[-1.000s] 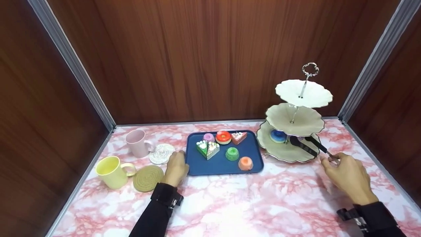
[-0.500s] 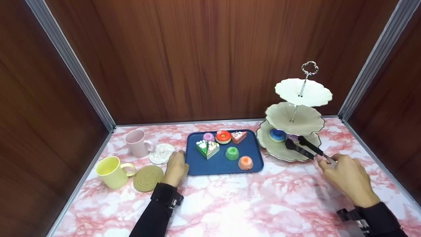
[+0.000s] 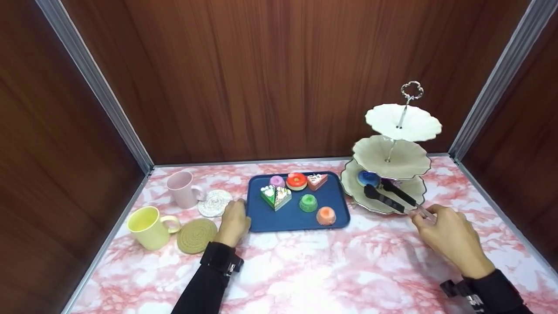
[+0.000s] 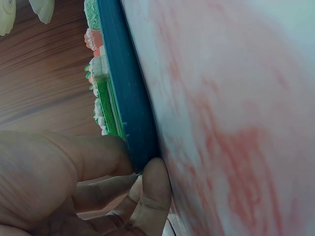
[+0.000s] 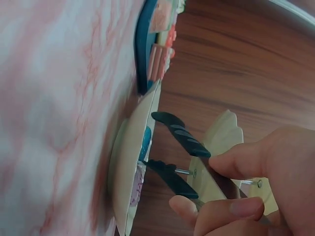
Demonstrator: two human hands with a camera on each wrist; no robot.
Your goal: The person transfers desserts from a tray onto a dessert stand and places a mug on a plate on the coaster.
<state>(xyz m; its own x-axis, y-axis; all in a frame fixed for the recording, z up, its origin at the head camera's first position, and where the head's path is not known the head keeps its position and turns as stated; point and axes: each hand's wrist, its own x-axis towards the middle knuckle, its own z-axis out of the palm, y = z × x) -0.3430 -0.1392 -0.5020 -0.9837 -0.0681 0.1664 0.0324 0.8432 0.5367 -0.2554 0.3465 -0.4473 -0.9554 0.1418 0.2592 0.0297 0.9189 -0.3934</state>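
Observation:
Along the left edge of the blue tray (image 3: 279,224), my left hand (image 3: 234,222) pinches the rim, as the left wrist view also shows with thumb (image 4: 103,155) and fingers. My right hand (image 3: 451,237) holds black-tipped tongs (image 3: 386,201) over the bottom plate (image 3: 362,197) of a tiered stand. Their tips are apart, one near each side of a blue toy donut (image 3: 368,178). In the right wrist view one tip lies between that donut (image 5: 146,143) and a purple piece (image 5: 137,186), which the middle plate mostly hides from the head view.
The tray carries green (image 3: 308,203) and orange (image 3: 326,216) toy puddings, red (image 3: 296,181) and purple (image 3: 277,181) donuts, and several cake slices (image 3: 276,198). Pink (image 3: 183,192) and yellow (image 3: 149,229) mugs stand left beside white (image 3: 214,204) and tan (image 3: 197,236) coasters. Upper plates (image 3: 403,122) overhang the bottom one.
My right hand has shifted left, and the tongs' tips have moved from by the purple piece toward the blue donut. The left hand and tray have stayed in place.

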